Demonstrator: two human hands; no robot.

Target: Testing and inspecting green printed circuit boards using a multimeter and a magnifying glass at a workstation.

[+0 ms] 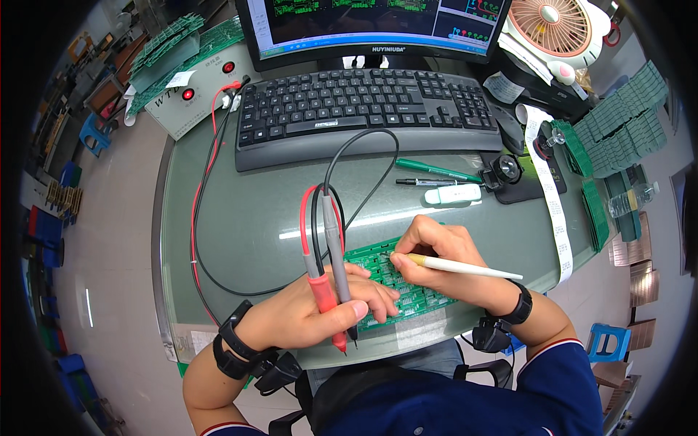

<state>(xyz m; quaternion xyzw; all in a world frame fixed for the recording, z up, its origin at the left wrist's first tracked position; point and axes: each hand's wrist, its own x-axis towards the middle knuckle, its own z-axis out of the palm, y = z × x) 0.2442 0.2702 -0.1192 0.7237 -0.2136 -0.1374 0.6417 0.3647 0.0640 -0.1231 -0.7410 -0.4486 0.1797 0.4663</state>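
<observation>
The left hand has its fingers closed around two meter probes, one red and one grey, held side by side with tips pointing toward the table's near edge. The right hand pinches a pale pen-like tool, its tip on the green circuit board. The board lies flat under both hands, close to the near edge of the glass table. Bare glass lies open between board and black keyboard. Probe leads loop left to a grey tester box. Stacked green boards crowd the right side.
</observation>
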